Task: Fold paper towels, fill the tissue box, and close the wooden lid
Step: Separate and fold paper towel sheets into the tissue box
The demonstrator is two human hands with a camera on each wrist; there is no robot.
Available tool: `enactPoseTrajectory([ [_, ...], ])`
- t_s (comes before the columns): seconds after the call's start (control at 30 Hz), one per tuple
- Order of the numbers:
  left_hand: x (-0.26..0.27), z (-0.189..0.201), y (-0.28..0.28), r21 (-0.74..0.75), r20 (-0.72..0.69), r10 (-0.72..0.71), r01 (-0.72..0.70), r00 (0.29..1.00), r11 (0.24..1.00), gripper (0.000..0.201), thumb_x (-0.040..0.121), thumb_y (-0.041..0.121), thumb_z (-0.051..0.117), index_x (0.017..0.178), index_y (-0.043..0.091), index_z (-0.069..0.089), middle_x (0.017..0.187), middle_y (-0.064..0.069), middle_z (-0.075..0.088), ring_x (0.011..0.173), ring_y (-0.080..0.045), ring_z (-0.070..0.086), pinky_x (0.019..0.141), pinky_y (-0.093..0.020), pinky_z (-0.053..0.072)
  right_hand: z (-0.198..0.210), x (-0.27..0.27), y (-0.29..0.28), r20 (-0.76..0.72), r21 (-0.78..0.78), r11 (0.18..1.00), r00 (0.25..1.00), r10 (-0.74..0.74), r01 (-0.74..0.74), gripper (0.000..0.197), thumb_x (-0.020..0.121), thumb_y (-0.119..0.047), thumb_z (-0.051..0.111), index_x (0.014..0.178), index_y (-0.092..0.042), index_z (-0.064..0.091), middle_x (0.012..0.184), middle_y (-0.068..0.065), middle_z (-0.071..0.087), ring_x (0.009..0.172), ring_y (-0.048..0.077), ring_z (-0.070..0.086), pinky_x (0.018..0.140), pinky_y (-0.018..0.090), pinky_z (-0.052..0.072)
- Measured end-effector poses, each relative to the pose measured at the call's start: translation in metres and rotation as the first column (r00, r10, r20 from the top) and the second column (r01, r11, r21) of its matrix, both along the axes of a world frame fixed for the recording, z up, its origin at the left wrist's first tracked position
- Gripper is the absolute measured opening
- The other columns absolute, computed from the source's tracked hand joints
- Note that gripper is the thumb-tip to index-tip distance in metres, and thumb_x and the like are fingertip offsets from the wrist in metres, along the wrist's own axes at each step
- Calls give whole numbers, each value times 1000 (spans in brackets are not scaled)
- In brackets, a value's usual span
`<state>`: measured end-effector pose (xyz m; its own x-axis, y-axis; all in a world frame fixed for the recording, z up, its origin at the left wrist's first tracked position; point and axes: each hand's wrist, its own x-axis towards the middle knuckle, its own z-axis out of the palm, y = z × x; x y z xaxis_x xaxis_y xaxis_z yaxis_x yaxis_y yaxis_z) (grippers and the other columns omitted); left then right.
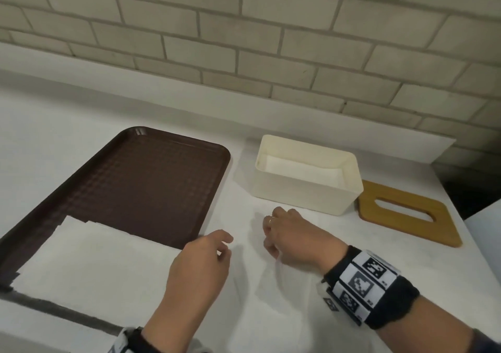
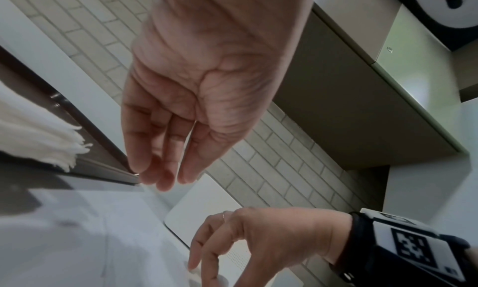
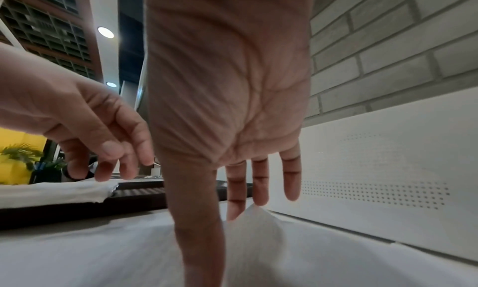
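Note:
A single paper towel point(image 1: 271, 298) lies on the white counter in front of the open cream tissue box point(image 1: 301, 193), which has white paper inside. My right hand point(image 1: 271, 233) pinches this towel between thumb and forefinger, pulling a small peak point(image 3: 254, 211) up off the counter. Just left of it my left hand point(image 1: 225, 244) hovers with loose fingers point(image 2: 165, 177) and holds nothing. A stack of paper towels point(image 1: 89, 260) sits on the near end of the brown tray point(image 1: 141, 179). The wooden lid point(image 1: 406, 217), with its slot, lies flat to the right of the box.
A brick wall point(image 1: 244, 41) with a white ledge runs along the back of the counter. The counter's right edge point(image 1: 461, 211) drops off just past the lid. The tray's near left corner overhangs the counter's front edge.

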<state>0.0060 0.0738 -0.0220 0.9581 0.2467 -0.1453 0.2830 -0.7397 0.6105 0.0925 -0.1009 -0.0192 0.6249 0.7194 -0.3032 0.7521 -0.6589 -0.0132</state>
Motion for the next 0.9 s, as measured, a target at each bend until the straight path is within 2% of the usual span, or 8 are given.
enactPoseTrajectory([
  [0.2, 10, -6, -3, -92, 37, -6, 9, 999, 996, 27, 95, 21, 50, 114, 37, 60, 100, 21, 62, 82, 1, 58, 61, -11, 38, 28, 11, -20, -125, 184, 971, 983, -132, 154, 8, 85, -29, 61, 88, -27, 69, 100, -13, 68, 104, 4, 54, 111, 23, 4],
  [0.3, 9, -7, -10, -181, 77, -3, 17, 997, 983, 28, 97, 17, 48, 115, 34, 62, 105, 16, 65, 95, -5, 61, 76, -19, 44, 56, 8, -34, -233, 354, 881, 942, -242, 314, 5, 88, -30, 62, 86, -27, 66, 88, -19, 66, 87, -2, 58, 106, 18, 26],
  [0.37, 10, -4, -13, -365, 105, 30, 11, 994, 931, 24, 99, 24, 45, 114, 31, 63, 108, 15, 66, 103, -7, 61, 84, -22, 42, 73, 3, -41, -334, 544, 702, 886, -321, 459, 6, 87, -24, 64, 84, -21, 66, 82, -14, 67, 79, -2, 60, 82, 19, 45],
  [0.47, 18, 8, -17, -667, 123, 44, 50, 991, 744, 26, 94, 47, 49, 104, 29, 65, 101, 15, 67, 111, -8, 60, 86, -25, 43, 90, -5, -43, -568, 760, 211, 786, -243, 614, 17, 90, -5, 57, 80, -16, 65, 69, 0, 68, 62, 11, 61, 59, 22, 46],
  [0.57, 17, 8, -20, -817, 273, -2, 233, 962, 527, 69, 58, 67, 73, 110, 23, 61, 106, 8, 70, 110, -7, 62, 84, -19, 50, 88, -10, -35, -724, 689, -58, 682, -107, 722, 26, 89, 5, 54, 77, -16, 64, 64, 4, 66, 54, 13, 59, 51, 20, 44],
  [0.7, 7, 28, -41, -900, 216, 135, 144, 967, 411, 22, 85, 25, 68, 107, 19, 69, 102, 4, 75, 97, -15, 71, 81, -28, 57, 69, -17, -15, -797, 600, 14, 599, -74, 800, 6, 85, -9, 65, 80, -11, 62, 59, 4, 61, 55, 16, 58, 55, 21, 48],
  [0.8, 13, 22, -33, -901, 113, 241, -2, 964, 433, 18, 93, 24, 55, 99, 18, 71, 90, 6, 77, 85, -14, 73, 70, -28, 55, 47, -9, -15, -783, 572, 165, 595, -185, 804, 11, 86, -18, 67, 93, -10, 65, 76, 7, 65, 69, 14, 60, 72, 25, 51],
  [0.9, 11, 18, -20, -907, 47, 327, -96, 944, 409, 19, 95, 23, 53, 96, 17, 70, 84, 5, 77, 79, -16, 73, 65, -29, 51, 29, -5, -20, -448, 506, 696, 845, -292, 510, 28, 85, -10, 61, 110, -24, 64, 106, -14, 63, 92, 6, 55, 82, 19, 41],
])
